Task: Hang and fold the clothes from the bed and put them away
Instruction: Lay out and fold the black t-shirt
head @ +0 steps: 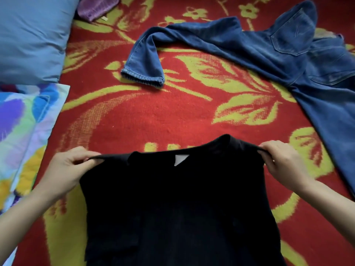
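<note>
Here we are over the bed, and both hands are on a black shirt (178,204). The left hand (71,166) has its fingers curled round the shirt's left shoulder, thumb on top, pinching the fabric tight. The right hand (284,160) does the same at the other shoulder, fingers folded under and the cloth pulled taut between the two. The collar points away from the person, and a small pale label (180,159) shows just inside the neck. The body of the shirt runs back towards the near edge of the bed and out of the bottom of the view. I cannot tell whether it lies flat on the cover or hangs just above it.

Beyond it, the red blanket (172,116) with its yellow flowers covers the whole bed. A pair of blue jeans (278,52) sprawls across the far right side, back pocket up. One leg bends towards the middle, its hem well apart from the shirt, and the other leg runs down along the right edge.

In the far left corner sits a blue pillow (32,35), with a purple cloth (96,6) bunched just beside it at the far edge. Along the left edge, nearer the person, lies a bright multicoloured pillow (21,127).
</note>
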